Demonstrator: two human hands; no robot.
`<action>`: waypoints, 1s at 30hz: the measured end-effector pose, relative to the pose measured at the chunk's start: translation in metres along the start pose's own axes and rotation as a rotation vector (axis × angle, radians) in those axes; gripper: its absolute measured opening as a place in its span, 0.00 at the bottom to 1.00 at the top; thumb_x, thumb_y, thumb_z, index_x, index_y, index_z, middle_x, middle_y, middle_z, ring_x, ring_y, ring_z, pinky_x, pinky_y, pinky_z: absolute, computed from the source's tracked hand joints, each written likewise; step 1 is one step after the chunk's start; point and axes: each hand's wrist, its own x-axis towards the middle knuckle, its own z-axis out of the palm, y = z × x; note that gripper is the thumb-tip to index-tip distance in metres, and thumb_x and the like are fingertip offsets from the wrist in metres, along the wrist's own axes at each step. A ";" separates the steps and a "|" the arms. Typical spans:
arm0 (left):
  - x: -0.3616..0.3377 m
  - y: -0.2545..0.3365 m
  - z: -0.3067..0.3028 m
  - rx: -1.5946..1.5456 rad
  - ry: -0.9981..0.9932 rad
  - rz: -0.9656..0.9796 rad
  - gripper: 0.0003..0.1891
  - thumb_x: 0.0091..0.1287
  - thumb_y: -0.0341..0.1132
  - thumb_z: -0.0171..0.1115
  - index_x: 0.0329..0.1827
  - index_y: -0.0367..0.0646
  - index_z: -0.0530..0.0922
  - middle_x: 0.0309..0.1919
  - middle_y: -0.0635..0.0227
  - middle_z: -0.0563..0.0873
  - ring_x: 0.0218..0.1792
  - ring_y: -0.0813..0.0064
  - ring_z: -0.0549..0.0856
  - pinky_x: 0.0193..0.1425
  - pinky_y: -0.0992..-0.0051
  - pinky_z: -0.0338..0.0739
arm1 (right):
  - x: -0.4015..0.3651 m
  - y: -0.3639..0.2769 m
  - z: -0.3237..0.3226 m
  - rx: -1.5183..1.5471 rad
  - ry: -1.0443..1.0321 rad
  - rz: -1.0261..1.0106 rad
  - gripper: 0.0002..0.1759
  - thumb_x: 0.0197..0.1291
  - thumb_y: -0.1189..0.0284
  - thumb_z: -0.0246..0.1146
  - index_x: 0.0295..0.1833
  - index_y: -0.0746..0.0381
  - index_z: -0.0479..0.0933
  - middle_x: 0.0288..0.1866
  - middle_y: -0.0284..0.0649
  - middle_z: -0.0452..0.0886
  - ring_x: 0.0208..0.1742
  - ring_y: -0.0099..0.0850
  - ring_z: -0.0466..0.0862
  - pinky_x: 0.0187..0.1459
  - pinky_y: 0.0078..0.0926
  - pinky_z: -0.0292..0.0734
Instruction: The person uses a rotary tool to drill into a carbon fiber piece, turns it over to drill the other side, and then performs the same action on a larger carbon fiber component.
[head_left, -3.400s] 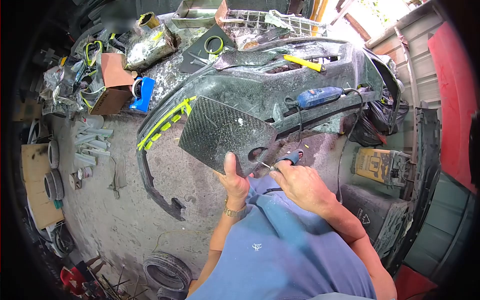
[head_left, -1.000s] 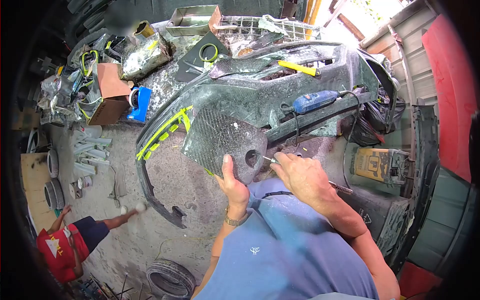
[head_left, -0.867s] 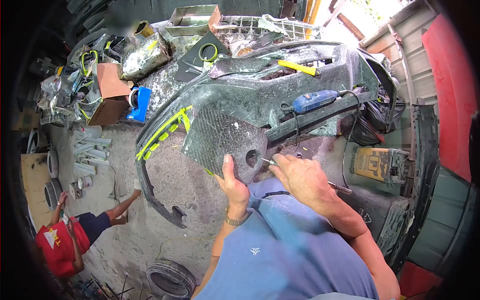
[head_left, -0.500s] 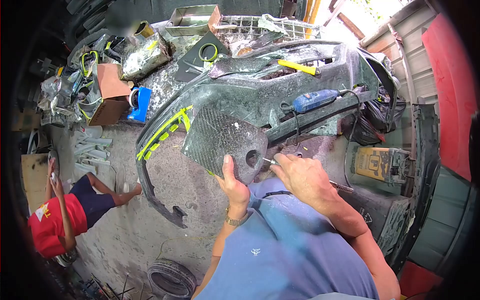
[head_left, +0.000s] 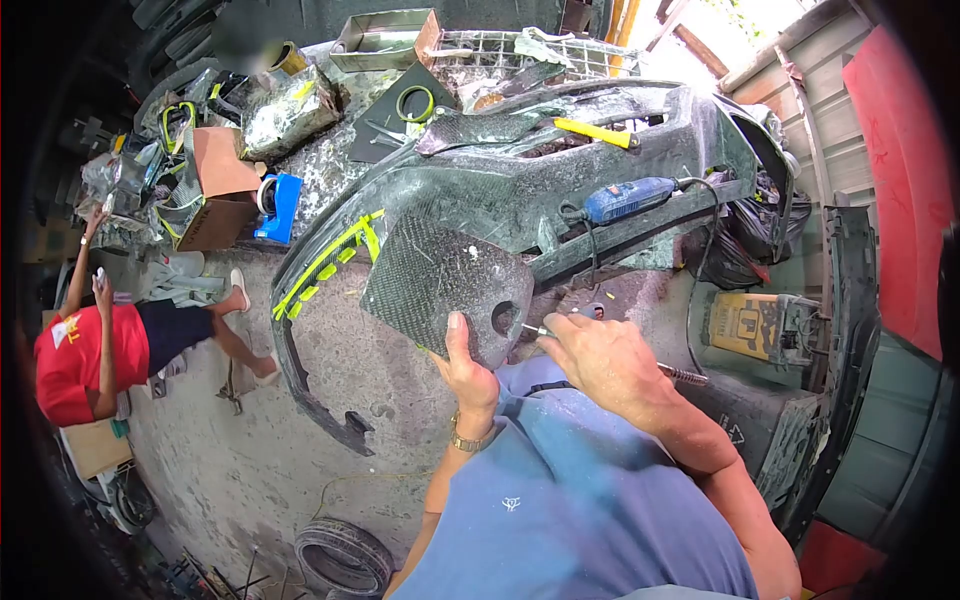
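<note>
My left hand (head_left: 468, 375) grips the lower edge of a dark woven-pattern panel (head_left: 430, 280), its thumb lying on the face. A round hole shows near the panel's right corner. My right hand (head_left: 605, 365) is closed around a slim metal tool (head_left: 540, 330), whose tip is at the edge of that hole. A ribbed shaft (head_left: 683, 375) sticks out behind the same hand. Above them lies a large dark curved body part (head_left: 460, 185), with yellow-green tape (head_left: 330, 265) along its left side. On it rest a blue rotary tool (head_left: 630, 200) and a yellow-handled cutter (head_left: 597, 132).
A person in a red shirt (head_left: 95, 350) stands at the left, one arm extended towards the cluttered table. A cardboard box (head_left: 218, 170), a blue tape dispenser (head_left: 283, 208) and a metal tray (head_left: 385, 45) sit there. A yellow case (head_left: 745, 328) is at the right; tyres (head_left: 345, 555) lie below.
The person in red has moved up in the view and extended an arm to the table. My right hand's fingers have shifted slightly on the tool; my left hand stays on the panel.
</note>
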 end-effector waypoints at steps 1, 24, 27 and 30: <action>0.000 0.000 -0.001 -0.001 -0.010 -0.012 0.19 0.73 0.37 0.53 0.60 0.33 0.73 0.54 0.59 0.80 0.52 0.69 0.80 0.57 0.69 0.76 | 0.000 0.000 0.000 0.006 -0.009 -0.001 0.15 0.68 0.60 0.56 0.41 0.62 0.75 0.32 0.47 0.83 0.33 0.47 0.86 0.34 0.43 0.80; -0.014 0.005 -0.001 0.098 -0.061 0.032 0.21 0.71 0.34 0.55 0.64 0.34 0.69 0.59 0.57 0.77 0.55 0.66 0.79 0.61 0.66 0.74 | -0.008 -0.002 -0.004 -0.074 0.022 -0.072 0.18 0.68 0.59 0.56 0.40 0.64 0.75 0.28 0.46 0.82 0.31 0.42 0.86 0.31 0.37 0.81; -0.016 0.008 0.000 0.123 -0.109 0.063 0.22 0.71 0.34 0.55 0.65 0.33 0.69 0.59 0.56 0.77 0.55 0.66 0.79 0.61 0.66 0.74 | -0.007 -0.004 -0.008 -0.083 -0.025 -0.046 0.18 0.69 0.58 0.56 0.39 0.65 0.74 0.29 0.46 0.82 0.31 0.43 0.86 0.30 0.37 0.81; -0.016 0.009 0.003 0.116 -0.153 0.091 0.22 0.71 0.34 0.55 0.65 0.32 0.69 0.59 0.56 0.77 0.55 0.65 0.79 0.61 0.66 0.74 | -0.008 -0.004 -0.007 -0.091 -0.014 -0.072 0.18 0.68 0.58 0.56 0.39 0.65 0.74 0.29 0.46 0.82 0.31 0.43 0.86 0.30 0.36 0.81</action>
